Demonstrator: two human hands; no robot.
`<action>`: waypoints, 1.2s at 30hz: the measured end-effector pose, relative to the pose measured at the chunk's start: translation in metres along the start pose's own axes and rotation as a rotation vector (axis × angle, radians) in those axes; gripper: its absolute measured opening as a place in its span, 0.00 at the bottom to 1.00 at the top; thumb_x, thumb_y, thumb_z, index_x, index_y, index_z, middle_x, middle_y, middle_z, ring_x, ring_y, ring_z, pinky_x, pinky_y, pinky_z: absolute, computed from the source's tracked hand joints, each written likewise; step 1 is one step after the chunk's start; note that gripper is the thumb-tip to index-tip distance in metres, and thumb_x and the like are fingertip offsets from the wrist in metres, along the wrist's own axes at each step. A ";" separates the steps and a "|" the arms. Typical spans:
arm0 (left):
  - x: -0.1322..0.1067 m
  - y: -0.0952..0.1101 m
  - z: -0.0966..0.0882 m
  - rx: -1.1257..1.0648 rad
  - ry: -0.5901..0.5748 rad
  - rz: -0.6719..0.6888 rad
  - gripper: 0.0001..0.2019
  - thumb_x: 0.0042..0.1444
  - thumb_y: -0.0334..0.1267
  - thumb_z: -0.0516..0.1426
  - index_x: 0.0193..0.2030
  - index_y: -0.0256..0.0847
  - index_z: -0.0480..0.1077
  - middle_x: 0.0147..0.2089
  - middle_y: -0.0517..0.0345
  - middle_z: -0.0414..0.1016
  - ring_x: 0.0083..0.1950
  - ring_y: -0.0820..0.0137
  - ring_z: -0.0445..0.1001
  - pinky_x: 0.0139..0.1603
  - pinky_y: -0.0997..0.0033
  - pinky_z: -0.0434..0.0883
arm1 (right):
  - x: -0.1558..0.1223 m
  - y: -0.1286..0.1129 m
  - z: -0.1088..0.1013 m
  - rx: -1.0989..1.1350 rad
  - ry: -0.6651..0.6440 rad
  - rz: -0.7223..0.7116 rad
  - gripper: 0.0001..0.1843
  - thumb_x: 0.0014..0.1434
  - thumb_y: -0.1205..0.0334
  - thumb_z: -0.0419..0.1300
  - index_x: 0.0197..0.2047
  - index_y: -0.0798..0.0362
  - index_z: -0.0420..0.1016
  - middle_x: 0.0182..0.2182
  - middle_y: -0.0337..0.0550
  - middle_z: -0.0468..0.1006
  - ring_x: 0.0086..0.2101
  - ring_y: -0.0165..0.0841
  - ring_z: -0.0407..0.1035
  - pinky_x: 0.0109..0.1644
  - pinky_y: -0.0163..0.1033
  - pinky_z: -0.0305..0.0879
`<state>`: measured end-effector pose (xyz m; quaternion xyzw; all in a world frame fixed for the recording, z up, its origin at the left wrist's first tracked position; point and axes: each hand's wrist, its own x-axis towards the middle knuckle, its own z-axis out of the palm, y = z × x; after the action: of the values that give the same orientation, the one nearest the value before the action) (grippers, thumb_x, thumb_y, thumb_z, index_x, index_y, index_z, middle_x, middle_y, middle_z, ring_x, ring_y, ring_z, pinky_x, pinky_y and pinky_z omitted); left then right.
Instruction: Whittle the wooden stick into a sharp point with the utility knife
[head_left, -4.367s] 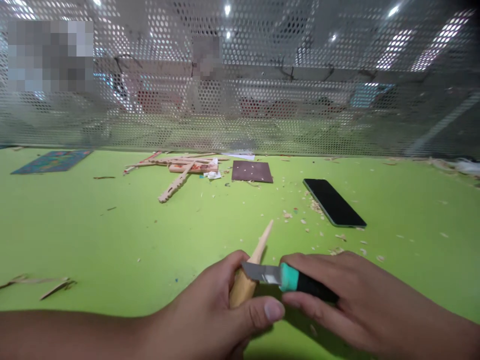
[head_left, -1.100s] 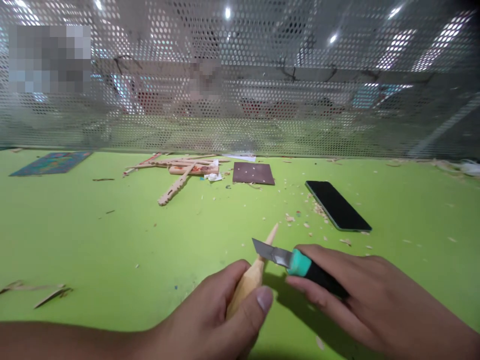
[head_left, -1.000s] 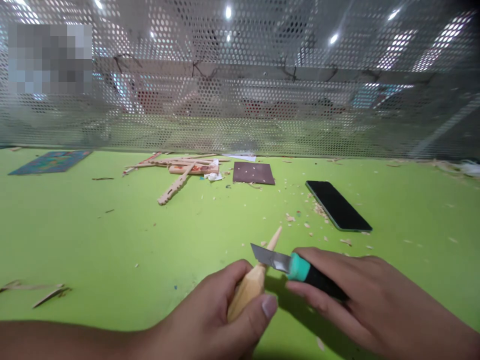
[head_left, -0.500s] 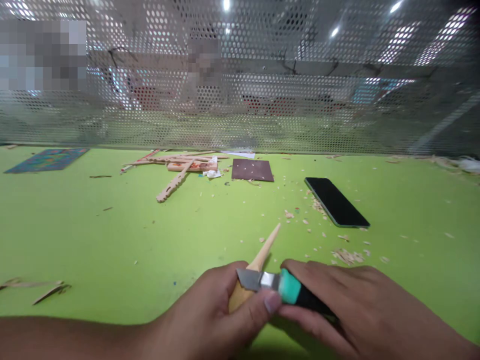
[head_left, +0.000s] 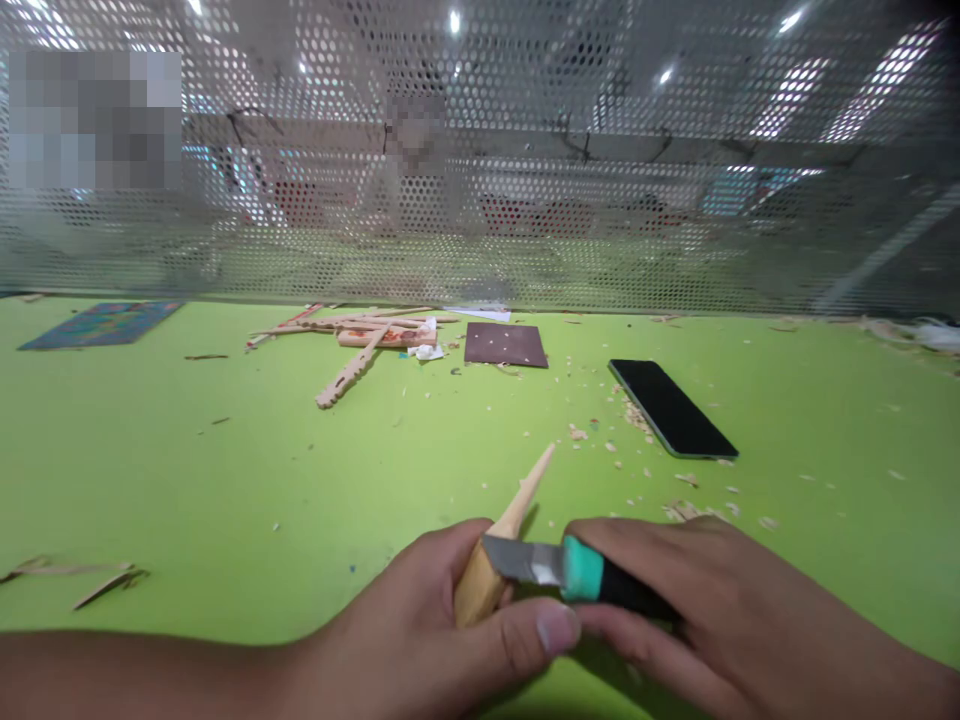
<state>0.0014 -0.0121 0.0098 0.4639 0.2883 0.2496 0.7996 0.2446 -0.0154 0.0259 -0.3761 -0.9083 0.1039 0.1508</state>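
Observation:
My left hand [head_left: 442, 630] is closed around the thick end of a piece of wood [head_left: 480, 580], whose slim tapered tip points away from me over the green table. A carving knife [head_left: 585, 572] with a teal and black handle is gripped in my right hand [head_left: 705, 610]. Its slanted steel blade lies across the wood where the thick part meets the taper. My left thumb is stretched out below the blade, close to the knife handle and my right fingers.
A phone [head_left: 671, 408] lies at the right beside wood shavings [head_left: 637, 415]. Further back are a dark brown sheet [head_left: 506, 345], carved wooden sticks [head_left: 352, 370] and a patterned mat [head_left: 105, 325]. A perforated metal screen [head_left: 480, 220] stands along the far edge of the green table [head_left: 187, 490].
The blade has shifted slightly right on the wood, and more of the thick end shows. My left thumb has moved right, off the blade's base. The view has tilted a little.

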 end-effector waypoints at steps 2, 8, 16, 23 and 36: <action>0.000 -0.001 0.000 -0.004 -0.001 -0.035 0.18 0.60 0.44 0.72 0.47 0.38 0.73 0.40 0.60 0.68 0.44 0.67 0.65 0.50 0.68 0.65 | 0.000 -0.003 0.002 0.062 -0.054 0.011 0.16 0.79 0.48 0.55 0.41 0.46 0.73 0.30 0.33 0.83 0.26 0.33 0.78 0.27 0.37 0.67; 0.003 -0.005 0.000 0.008 0.014 -0.001 0.15 0.65 0.48 0.69 0.42 0.38 0.74 0.35 0.63 0.66 0.37 0.73 0.60 0.39 0.75 0.62 | -0.001 -0.006 0.010 -0.059 0.044 0.006 0.20 0.81 0.46 0.50 0.43 0.47 0.76 0.32 0.39 0.86 0.26 0.36 0.81 0.26 0.40 0.71; -0.001 -0.010 0.002 0.066 0.128 -0.035 0.22 0.64 0.58 0.67 0.42 0.41 0.69 0.27 0.70 0.57 0.29 0.74 0.52 0.28 0.74 0.52 | -0.003 -0.007 0.007 -0.154 0.224 0.020 0.24 0.83 0.46 0.43 0.48 0.49 0.75 0.32 0.40 0.87 0.24 0.34 0.81 0.23 0.39 0.69; -0.001 0.000 0.004 0.082 0.136 -0.040 0.21 0.60 0.50 0.72 0.51 0.37 0.75 0.35 0.64 0.65 0.35 0.72 0.58 0.35 0.73 0.59 | -0.006 0.007 0.003 -0.133 0.116 0.047 0.22 0.83 0.45 0.45 0.47 0.47 0.73 0.30 0.37 0.83 0.24 0.37 0.79 0.26 0.43 0.67; 0.003 -0.006 0.001 0.044 0.049 0.005 0.17 0.64 0.48 0.70 0.45 0.37 0.73 0.40 0.60 0.70 0.42 0.70 0.64 0.46 0.73 0.64 | -0.009 -0.004 0.010 -0.140 0.057 0.007 0.24 0.82 0.44 0.44 0.46 0.47 0.75 0.32 0.38 0.87 0.25 0.37 0.82 0.25 0.44 0.70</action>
<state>0.0048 -0.0128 0.0042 0.4758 0.3118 0.2565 0.7814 0.2443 -0.0252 0.0157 -0.3916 -0.9075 0.0298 0.1494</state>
